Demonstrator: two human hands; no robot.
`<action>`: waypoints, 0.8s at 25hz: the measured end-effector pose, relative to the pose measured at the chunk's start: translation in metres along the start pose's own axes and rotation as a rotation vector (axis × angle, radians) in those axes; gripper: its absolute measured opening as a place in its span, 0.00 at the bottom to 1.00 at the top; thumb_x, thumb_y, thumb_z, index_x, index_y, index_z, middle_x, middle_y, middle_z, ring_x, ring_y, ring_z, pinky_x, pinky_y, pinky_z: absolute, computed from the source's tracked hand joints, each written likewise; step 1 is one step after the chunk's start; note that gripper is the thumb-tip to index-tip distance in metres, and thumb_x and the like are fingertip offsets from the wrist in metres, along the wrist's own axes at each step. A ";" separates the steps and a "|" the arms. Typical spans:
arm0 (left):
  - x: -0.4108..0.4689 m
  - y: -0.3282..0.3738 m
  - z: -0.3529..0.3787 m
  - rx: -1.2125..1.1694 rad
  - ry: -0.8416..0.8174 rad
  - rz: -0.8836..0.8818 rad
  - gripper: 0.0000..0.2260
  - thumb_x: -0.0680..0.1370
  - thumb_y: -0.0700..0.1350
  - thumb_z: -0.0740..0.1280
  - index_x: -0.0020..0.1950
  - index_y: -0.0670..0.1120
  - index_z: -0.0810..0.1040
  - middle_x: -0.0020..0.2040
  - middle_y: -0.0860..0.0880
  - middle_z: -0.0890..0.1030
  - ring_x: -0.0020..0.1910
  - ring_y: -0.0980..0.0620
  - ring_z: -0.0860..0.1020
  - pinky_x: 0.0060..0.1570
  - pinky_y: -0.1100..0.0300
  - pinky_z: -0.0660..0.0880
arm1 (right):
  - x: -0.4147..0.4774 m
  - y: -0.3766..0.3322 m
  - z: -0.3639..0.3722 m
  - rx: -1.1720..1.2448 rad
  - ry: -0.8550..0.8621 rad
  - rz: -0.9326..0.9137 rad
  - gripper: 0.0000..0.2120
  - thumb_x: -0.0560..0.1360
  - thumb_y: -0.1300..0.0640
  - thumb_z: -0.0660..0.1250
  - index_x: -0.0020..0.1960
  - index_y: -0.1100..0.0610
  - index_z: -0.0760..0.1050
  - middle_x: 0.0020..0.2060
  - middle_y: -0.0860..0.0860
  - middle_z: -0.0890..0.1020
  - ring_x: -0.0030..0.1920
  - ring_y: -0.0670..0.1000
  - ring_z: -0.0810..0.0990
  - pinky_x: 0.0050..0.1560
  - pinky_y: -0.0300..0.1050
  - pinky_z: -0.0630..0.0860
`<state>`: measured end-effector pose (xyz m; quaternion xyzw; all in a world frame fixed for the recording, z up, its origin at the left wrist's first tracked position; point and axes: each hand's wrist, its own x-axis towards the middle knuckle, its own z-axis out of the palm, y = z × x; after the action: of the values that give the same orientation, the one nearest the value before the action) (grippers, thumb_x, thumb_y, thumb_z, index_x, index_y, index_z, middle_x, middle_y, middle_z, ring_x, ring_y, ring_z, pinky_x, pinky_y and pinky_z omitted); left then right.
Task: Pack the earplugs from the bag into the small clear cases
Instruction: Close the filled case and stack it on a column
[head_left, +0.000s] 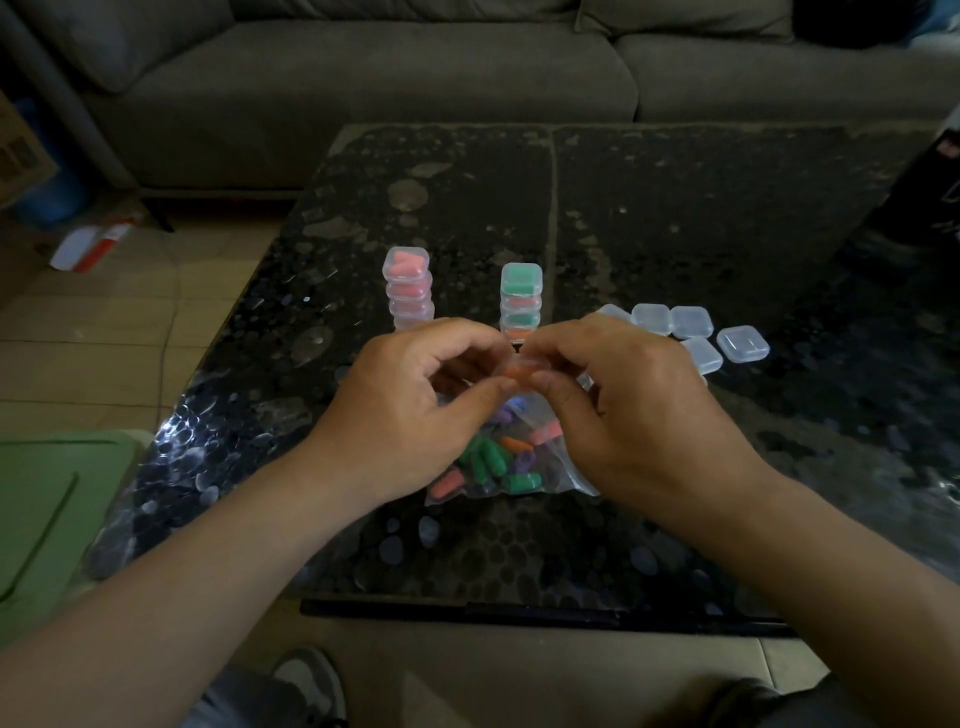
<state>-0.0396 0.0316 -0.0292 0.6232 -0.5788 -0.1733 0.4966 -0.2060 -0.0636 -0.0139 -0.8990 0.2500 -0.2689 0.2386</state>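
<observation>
Both hands meet over the middle of the dark table (675, 218). My left hand (410, 410) and my right hand (618, 410) pinch one small clear case (522, 370) with orange earplugs inside. Below them lies the clear bag (506, 457) of green, orange, pink and purple earplugs, partly covered by my hands. Behind stand two stacks of filled cases: a pink stack (409, 286) on the left and a green-and-orange stack (521, 299) in the middle. Several empty clear cases (691, 332) lie flat at the right.
A grey sofa (415, 78) runs behind the table. A green lid or bin (47, 499) sits at the lower left by the table's corner. A red-and-white box (88, 247) lies on the tiled floor at left. A dark object (930, 192) stands at the table's right edge.
</observation>
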 end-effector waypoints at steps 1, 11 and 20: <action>0.000 0.001 0.000 0.000 0.000 0.002 0.10 0.75 0.41 0.74 0.49 0.56 0.82 0.46 0.56 0.85 0.44 0.56 0.85 0.46 0.60 0.82 | 0.000 0.000 0.000 -0.004 -0.003 0.002 0.07 0.79 0.59 0.67 0.53 0.54 0.82 0.43 0.49 0.82 0.43 0.47 0.79 0.42 0.50 0.79; 0.001 0.004 0.004 0.048 0.080 -0.037 0.17 0.76 0.36 0.75 0.51 0.59 0.80 0.46 0.55 0.85 0.46 0.59 0.85 0.45 0.64 0.81 | 0.001 -0.002 0.000 -0.029 0.046 0.080 0.10 0.79 0.52 0.64 0.58 0.50 0.81 0.47 0.47 0.80 0.46 0.45 0.77 0.44 0.42 0.78; 0.006 0.015 0.015 -0.164 0.099 -0.123 0.24 0.80 0.31 0.66 0.68 0.57 0.71 0.66 0.56 0.80 0.63 0.61 0.80 0.61 0.58 0.79 | 0.012 0.000 0.001 -0.032 0.220 0.154 0.14 0.78 0.55 0.68 0.64 0.52 0.79 0.52 0.44 0.80 0.48 0.42 0.78 0.47 0.35 0.78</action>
<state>-0.0587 0.0226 -0.0217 0.6225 -0.4980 -0.2192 0.5626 -0.1965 -0.0700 -0.0102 -0.8459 0.3472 -0.3429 0.2151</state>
